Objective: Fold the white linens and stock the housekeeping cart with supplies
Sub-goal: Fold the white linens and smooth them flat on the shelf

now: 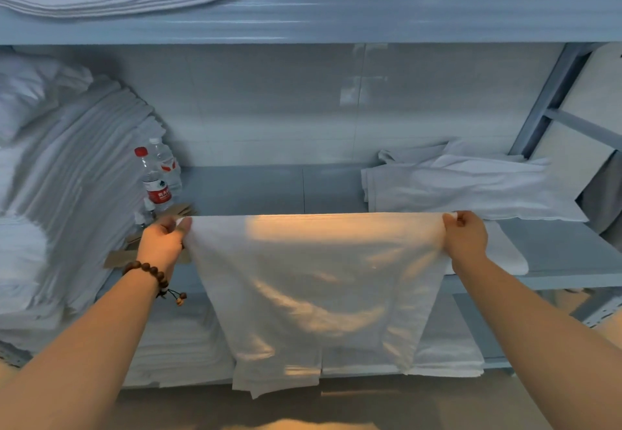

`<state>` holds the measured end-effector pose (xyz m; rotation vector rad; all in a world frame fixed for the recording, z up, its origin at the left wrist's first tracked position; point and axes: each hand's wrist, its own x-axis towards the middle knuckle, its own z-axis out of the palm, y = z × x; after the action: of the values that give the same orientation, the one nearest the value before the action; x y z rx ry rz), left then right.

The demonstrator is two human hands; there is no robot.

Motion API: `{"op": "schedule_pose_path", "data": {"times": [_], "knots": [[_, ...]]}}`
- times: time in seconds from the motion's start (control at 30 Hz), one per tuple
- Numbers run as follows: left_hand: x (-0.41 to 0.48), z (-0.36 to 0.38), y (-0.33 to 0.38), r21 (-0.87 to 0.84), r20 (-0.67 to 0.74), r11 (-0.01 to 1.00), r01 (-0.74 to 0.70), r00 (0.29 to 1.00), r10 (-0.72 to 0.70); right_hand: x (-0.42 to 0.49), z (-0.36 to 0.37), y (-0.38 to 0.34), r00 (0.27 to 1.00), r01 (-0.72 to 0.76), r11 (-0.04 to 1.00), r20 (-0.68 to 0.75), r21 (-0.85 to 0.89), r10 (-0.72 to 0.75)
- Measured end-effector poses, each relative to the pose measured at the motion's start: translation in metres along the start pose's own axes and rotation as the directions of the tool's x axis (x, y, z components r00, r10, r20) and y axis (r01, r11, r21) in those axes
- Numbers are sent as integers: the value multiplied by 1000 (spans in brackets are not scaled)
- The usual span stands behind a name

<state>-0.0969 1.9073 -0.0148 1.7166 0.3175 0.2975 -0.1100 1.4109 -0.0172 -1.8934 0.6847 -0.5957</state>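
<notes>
A tall stack of folded white linens [77,174] is seen at the left, two clear plastic water bottles [156,177] beside it. A thin white cloth sheet [316,291] is held stretched before the grey-blue metal shelf [336,190], pinched at its top corners by the left hand [163,243] and the right hand [466,236].

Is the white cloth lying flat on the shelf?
No, the left hand and right hand hold the white cloth up, and it hangs down.
</notes>
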Motion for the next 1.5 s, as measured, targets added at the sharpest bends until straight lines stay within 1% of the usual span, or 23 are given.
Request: {"op": "schedule_pose_path", "data": {"times": [0.03, 0.1, 0.17, 0.27, 0.33, 0.37, 0.4, 0.5, 0.57, 0.6, 0.67, 0.7, 0.73, 0.8, 0.83, 0.93, 1.03, 1.1, 1.2, 1.3, 1.4, 1.43, 1.5], "knots": [[0, -1, 2, 4, 2, 1000, -8, 1000, 8, 0, 0, -1, 1000, -1, 1000, -5, 23, 1], [0, -3, 8, -51, 23, 998, -23, 999, 24, 1, 0, -3, 1000, -15, 990, 0, 140, 15], [1, -6, 17, -90, 46, 994, -58, 997, 62, 4, -2, -9, 1000, 8, 969, 28, 248, -15], [6, -11, 27, -20, 22, 992, -124, 992, 124, 9, -4, -17, 997, 11, 951, 71, 308, -35], [13, -10, 28, -29, -13, 992, -122, 993, 121, 16, -1, -19, 993, -27, 937, 115, 347, -14], [17, -8, 28, -31, -14, 994, -103, 995, 102, 20, 3, -18, 991, -55, 941, 135, 334, 10], [22, -5, 25, -15, -3, 997, -74, 997, 74, 24, 8, -17, 988, -82, 957, 152, 280, 40], [36, 5, 13, 65, -7, 997, 38, 999, -37, 28, 22, -5, 982, -134, 989, 140, 63, 124], [44, 12, 4, 112, -85, 983, 142, 987, -133, 25, 30, -2, 984, -150, 989, 95, 8, 149], [46, 14, -1, 162, -107, 965, 204, 976, -188, 20, 34, -4, 985, -155, 988, 72, -4, 155], [42, 26, -7, 193, -105, 934, 301, 953, -286, 7, 41, -8, 986, -154, 988, 60, -16, 155], [35, 35, -5, 175, -107, 936, 304, 951, -289, -2, 45, -10, 985, -152, 988, 79, -14, 153], [26, 47, -1, 130, -78, 943, 306, 951, -298, -13, 49, -13, 982, -154, 988, 114, -7, 154], [5, 72, 9, -40, -14, 945, 325, 945, -326, -37, 59, -21, 963, -175, 983, 216, 55, 160], [-5, 84, 13, -85, 11, 952, 293, 956, -293, -49, 64, -26, 948, -199, 974, 275, 110, 162], [-36, 110, 27, -54, 123, 986, 158, 981, -150, -86, 80, -41, 913, -224, 942, 391, 252, 112], [-60, 127, 37, -12, 263, 998, 62, 963, -57, -118, 89, -55, 888, -221, 924, 456, 310, 59], [-72, 136, 43, 30, 316, 1000, -3, 949, -7, -135, 92, -63, 874, -207, 921, 486, 329, 22], [-86, 143, 49, 103, 336, 989, -102, 940, 62, -155, 95, -72, 873, -135, 926, 484, 352, -56], [-91, 143, 54, 135, 310, 978, -159, 944, 111, -168, 96, -80, 887, -56, 932, 447, 358, -119], [-93, 140, 55, 123, 312, 980, -155, 944, 110, -176, 96, -85, 898, 13, 937, 409, 348, -164], [-93, 138, 55, 101, 319, 985, -141, 942, 102, -178, 95, -87, 893, 28, 937, 413, 348, -180], [-94, 135, 55, 66, 334, 990, -123, 938, 94, -181, 91, -91, 858, 52, 934, 463, 353, -222]]}}
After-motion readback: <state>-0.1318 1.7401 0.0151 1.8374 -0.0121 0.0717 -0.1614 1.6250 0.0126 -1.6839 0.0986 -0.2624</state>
